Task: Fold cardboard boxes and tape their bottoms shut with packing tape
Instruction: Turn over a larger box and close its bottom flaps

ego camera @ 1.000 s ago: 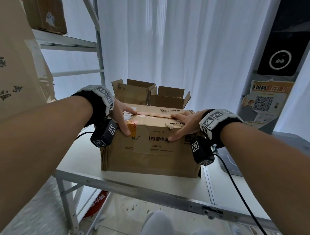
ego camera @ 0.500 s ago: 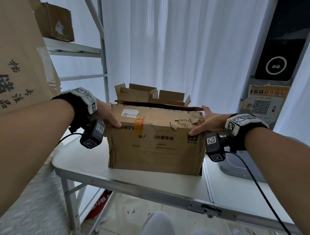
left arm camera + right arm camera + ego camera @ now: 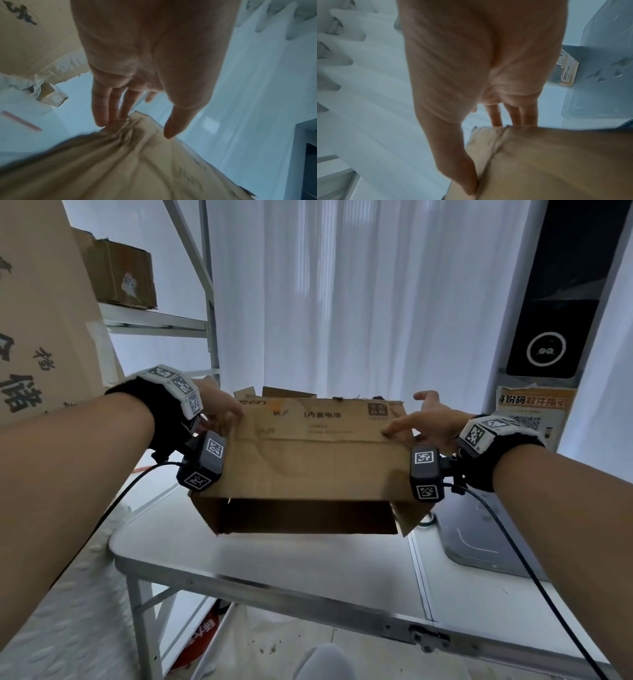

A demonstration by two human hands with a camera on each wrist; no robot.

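Note:
A worn brown cardboard box (image 3: 308, 460) hangs in the air above the white folding table (image 3: 274, 570), tipped so its open end faces down towards me. My left hand (image 3: 222, 409) presses the box's left end with straight fingers. In the left wrist view these fingers (image 3: 106, 108) touch a crumpled corner of the box (image 3: 137, 169), with the thumb stretched over it. My right hand (image 3: 411, 419) holds the right end. Its thumb lies on the printed face and its fingers (image 3: 513, 115) reach behind the edge of the box (image 3: 556, 162).
Flaps of another open box (image 3: 274, 392) show behind the held one. A metal shelf at the left carries a small carton (image 3: 120, 278), and a large printed carton (image 3: 41, 320) stands beside it. A grey device (image 3: 479, 535) lies on the table's right part. A red pen (image 3: 22, 120) lies on the table.
The box has been lifted off the table and tipped over, its open end now facing me. Both hands moved from its top to its ends and rose with it.

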